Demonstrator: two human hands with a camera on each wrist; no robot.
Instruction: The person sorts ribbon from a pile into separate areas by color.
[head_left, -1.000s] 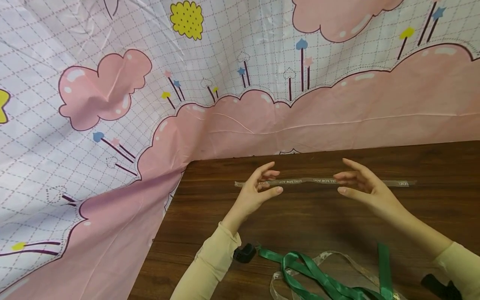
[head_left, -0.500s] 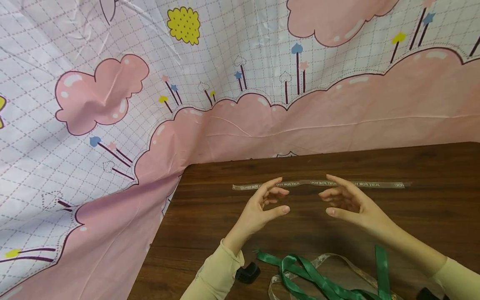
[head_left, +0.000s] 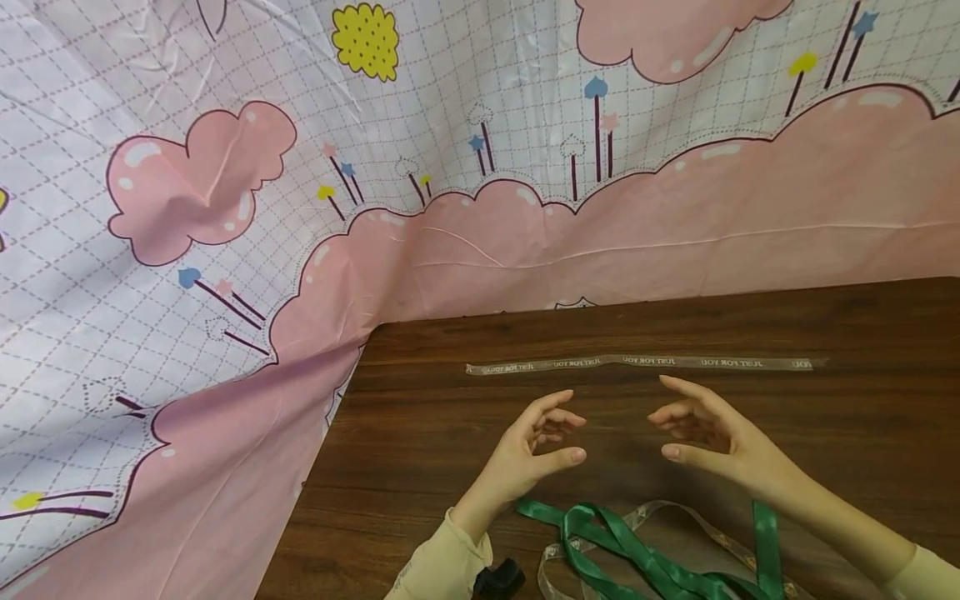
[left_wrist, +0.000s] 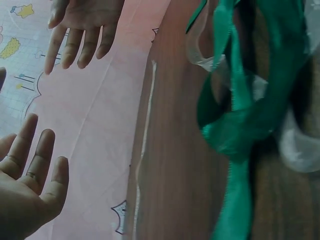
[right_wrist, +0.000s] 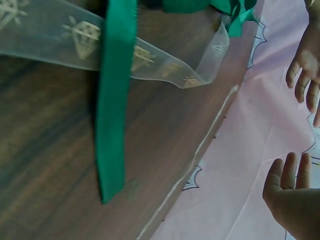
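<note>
In the head view my left hand and right hand hover above the table, palms turned toward each other. Both have relaxed, slightly bent fingers and hold nothing, with a gap between them. Beyond the fingertips, a narrow translucent ribbon with white "JUST FOR YOU" print lies nearly straight from left to right. Closer to me, a green satin ribbon lies in loose loops. Tangled with it is a sheer ribbon, whose gold diamond-like print shows in the right wrist view.
The dark wood-grain table carries the ribbons. A pink and white patterned cloth hangs behind it and along its left side. A black wrist device sits below the left sleeve.
Both hands have drawn back toward me, off the printed ribbon, and have come closer together. That ribbon is now uncovered along its length. The ribbons have not visibly moved.
</note>
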